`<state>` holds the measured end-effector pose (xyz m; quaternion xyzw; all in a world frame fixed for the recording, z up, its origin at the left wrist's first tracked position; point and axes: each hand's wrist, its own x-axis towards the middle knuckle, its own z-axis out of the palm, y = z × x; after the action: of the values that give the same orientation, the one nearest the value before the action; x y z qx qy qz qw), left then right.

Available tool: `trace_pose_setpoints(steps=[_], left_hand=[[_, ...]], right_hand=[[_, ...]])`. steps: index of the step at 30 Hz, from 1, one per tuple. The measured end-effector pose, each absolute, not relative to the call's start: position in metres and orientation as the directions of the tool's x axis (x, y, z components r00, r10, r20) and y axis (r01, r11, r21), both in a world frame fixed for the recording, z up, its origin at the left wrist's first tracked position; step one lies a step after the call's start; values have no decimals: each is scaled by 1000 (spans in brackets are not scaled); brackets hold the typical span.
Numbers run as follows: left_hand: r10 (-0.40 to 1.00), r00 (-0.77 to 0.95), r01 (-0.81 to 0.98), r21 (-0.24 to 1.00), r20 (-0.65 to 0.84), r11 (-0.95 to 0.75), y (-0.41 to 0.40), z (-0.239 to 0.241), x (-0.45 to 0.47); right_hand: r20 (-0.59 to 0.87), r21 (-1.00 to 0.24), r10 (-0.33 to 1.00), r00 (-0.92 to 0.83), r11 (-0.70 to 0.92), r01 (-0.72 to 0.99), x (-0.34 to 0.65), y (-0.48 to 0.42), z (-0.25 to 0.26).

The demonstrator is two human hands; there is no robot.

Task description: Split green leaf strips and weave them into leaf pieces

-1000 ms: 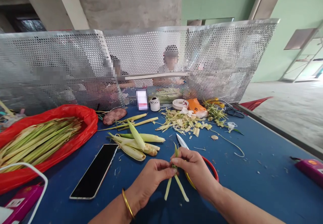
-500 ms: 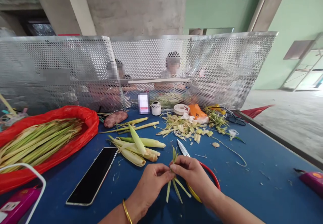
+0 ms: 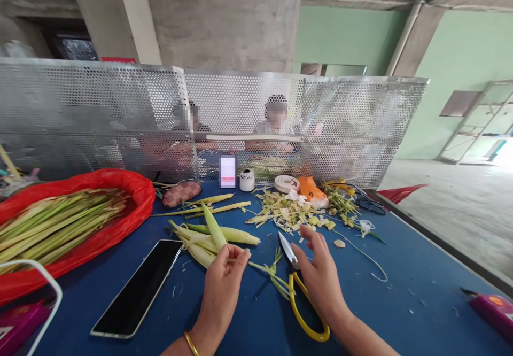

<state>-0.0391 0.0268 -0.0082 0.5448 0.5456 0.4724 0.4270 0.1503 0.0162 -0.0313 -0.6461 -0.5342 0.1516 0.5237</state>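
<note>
My left hand pinches the end of a thin pale-green leaf strip. From it a knotted bunch of split leaf strips sticks out to the right, its loose ends fanned over the table. My right hand is open with fingers apart, over the scissors. It covers part of their handles, and whether it touches them I cannot tell. The scissors' blades point away from me. Just beyond my left hand lie several corn-husk-like leaf pieces, partly hidden by its fingers.
A black-screened phone lies to the left, near a red bag of long leaves. Leaf scraps, a tape roll and a white jar stand farther back. A perforated metal screen separates two people opposite.
My hands were together on the strips. The right hand has let go, moved right and opened over the scissors. The left has moved left, with the bunch now held out by one strip.
</note>
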Motion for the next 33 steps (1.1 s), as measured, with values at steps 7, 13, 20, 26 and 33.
trace_pose_setpoints(steps=[7, 13, 20, 26, 33], left_hand=[[996, 43, 401, 912, 80, -91, 27, -23, -38], [996, 92, 448, 893, -7, -35, 17, -22, -33], [983, 167, 473, 869, 71, -143, 6, -19, -31], [946, 278, 408, 871, 169, -276, 6, -35, -27], [870, 366, 470, 741, 331, -480, 13, -57, -14]], right_hand=[[617, -486, 786, -32, 414, 770, 135, -2, -30], [643, -372, 749, -157, 485, 791, 136, 3, -37], [655, -365, 722, -221, 559, 744, 153, 10, -50], [439, -477, 858, -267, 475, 740, 136, 39, -20], [136, -432, 955, -264, 297, 852, 47, 90, 5]])
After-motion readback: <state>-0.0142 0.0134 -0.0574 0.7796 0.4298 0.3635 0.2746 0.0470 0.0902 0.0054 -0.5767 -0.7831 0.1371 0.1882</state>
